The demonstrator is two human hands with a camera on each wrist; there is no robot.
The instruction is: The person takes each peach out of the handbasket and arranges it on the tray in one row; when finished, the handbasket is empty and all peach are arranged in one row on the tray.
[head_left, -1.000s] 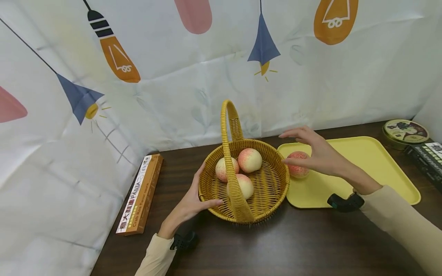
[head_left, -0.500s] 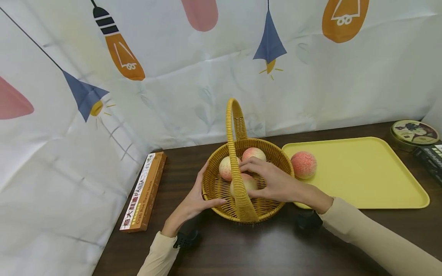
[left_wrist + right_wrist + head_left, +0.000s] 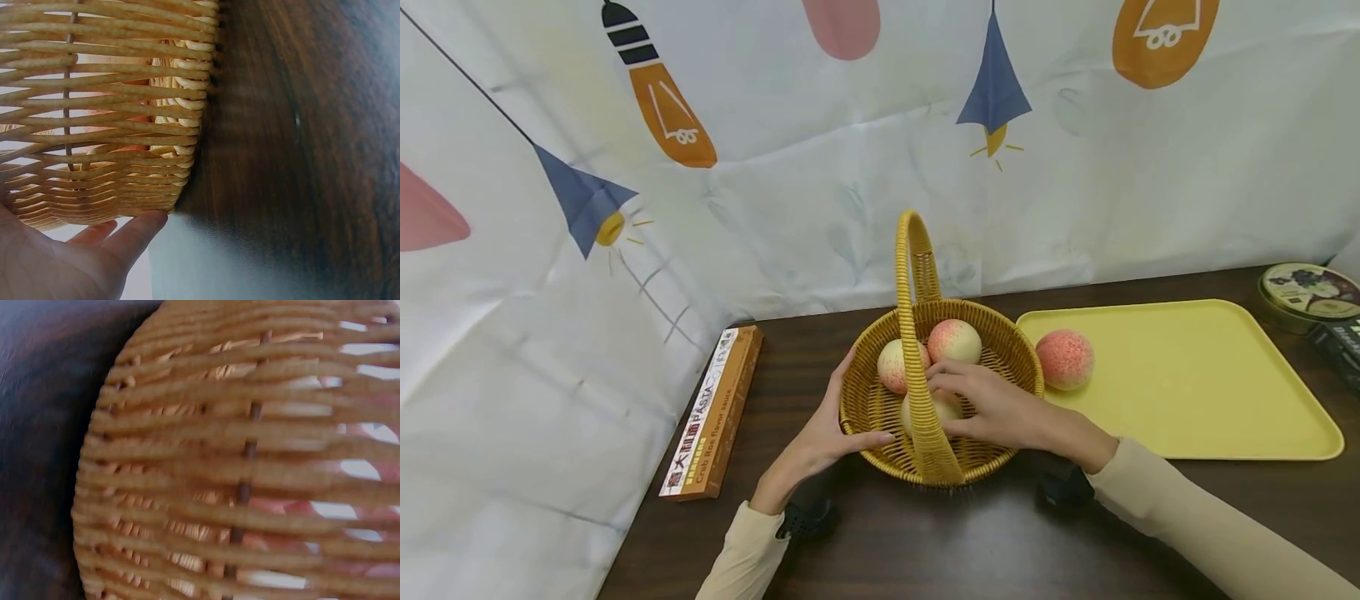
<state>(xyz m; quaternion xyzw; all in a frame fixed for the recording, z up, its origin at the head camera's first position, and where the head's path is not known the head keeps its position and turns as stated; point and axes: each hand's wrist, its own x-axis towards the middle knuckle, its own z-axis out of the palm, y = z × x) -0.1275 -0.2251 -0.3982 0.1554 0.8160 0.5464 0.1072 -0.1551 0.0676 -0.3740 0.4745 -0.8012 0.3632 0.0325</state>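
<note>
A yellow woven basket (image 3: 1018, 350) with a tall arched handle stands in the middle of the table. My left hand (image 3: 816, 440) holds its left side, thumb over the rim and fingers along the outer wall; in the left wrist view that hand touches the weave. Inside lie a peach (image 3: 955, 342) at the back, a second peach (image 3: 891, 367) at the left and a front peach (image 3: 947, 405). Reaching over the right rim, my right hand (image 3: 1003, 408) grips the front peach, partly covering it. The right wrist view is filled by basket weave (image 3: 187, 462), hiding the fingers.
Right of the basket lies a yellow tray (image 3: 1187, 383) with a redder peach (image 3: 1065, 359) at its left edge. A round tin (image 3: 1311, 292) and a black box (image 3: 1341, 350) sit at the far right. On the left is an orange pasta box (image 3: 718, 412).
My right hand has moved left from above the tray's peach into the basket and taken hold of the front peach. The left hand stays on the basket. The view has shifted slightly.
</note>
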